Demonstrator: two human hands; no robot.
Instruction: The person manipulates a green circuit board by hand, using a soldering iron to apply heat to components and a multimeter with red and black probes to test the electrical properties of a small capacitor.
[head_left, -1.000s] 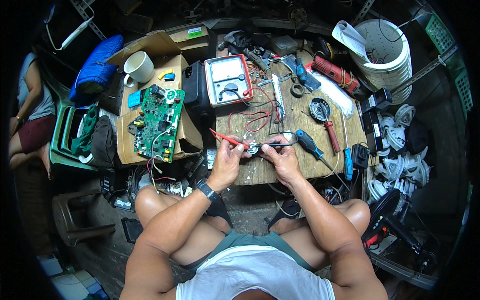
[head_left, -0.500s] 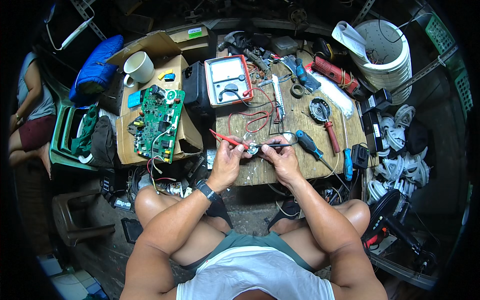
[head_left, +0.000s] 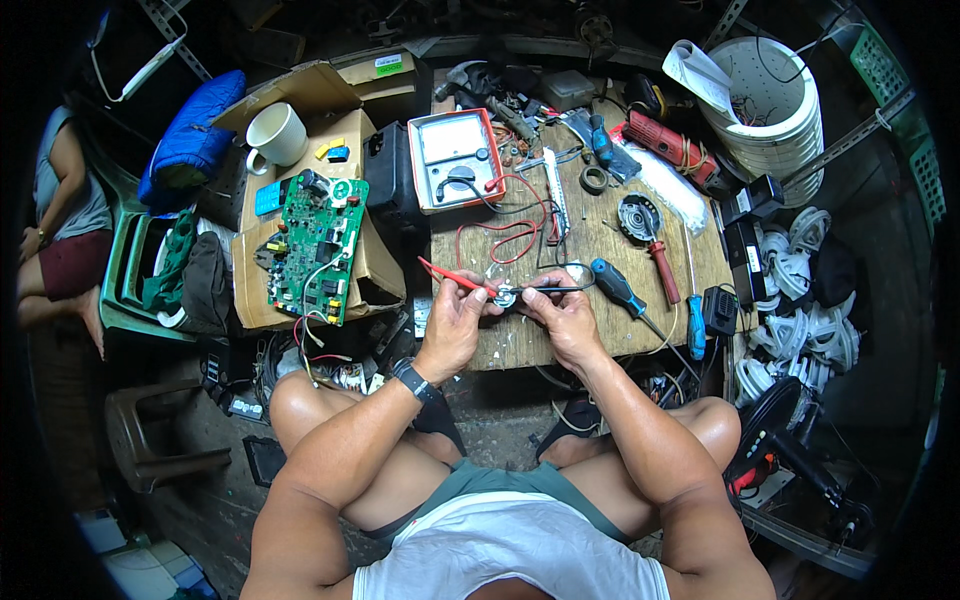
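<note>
Slim red probe (head_left: 455,277) and black probe (head_left: 553,289) touch a small round metal part (head_left: 505,296).

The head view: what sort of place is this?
Most likely a small electronics repair workshop. A worn wooden workbench carries an analog multimeter, a green circuit board lies on a cardboard box beside it, and screwdrivers are scattered about.
</note>
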